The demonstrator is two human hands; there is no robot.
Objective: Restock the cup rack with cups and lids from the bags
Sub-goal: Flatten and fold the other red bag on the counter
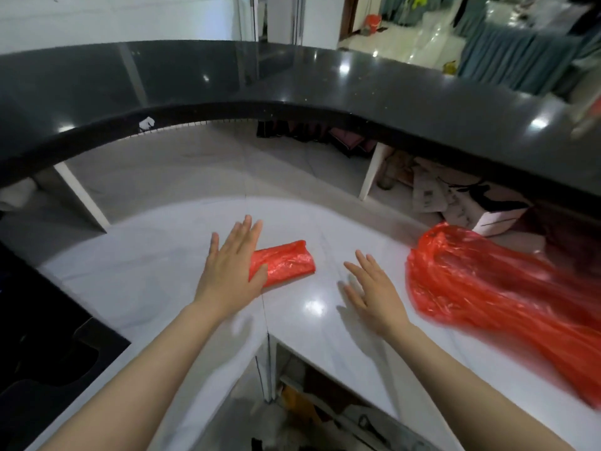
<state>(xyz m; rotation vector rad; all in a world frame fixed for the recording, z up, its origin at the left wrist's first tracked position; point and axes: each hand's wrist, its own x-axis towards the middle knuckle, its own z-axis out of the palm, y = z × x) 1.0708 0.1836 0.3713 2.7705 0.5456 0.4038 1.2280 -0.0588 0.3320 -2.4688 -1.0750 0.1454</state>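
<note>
View from the head camera over a curved white counter. We see the left hand laid flat, fingers straight and together, its palm covering the left end of a small folded red bag that lies on the counter near the middle of the view. The right hand hovers just above or lightly on the counter, fingers spread and straight, gripping nothing; it stands apart from the folded bag on one side and from a large red bag on the other. We note that the large bag lies crumpled along the right of the counter, its far part blurred, its near end running toward the counter's front edge. No cups, lids or rack can be made out, and we cannot tell what the large bag holds.

Bare white surface lies between the two hands and to the left of the left hand. A raised black ledge arcs over the counter's far side. The counter's front edge forms a notch below the forearms, open to shelves underneath. A dark surface borders the counter at the left.
</note>
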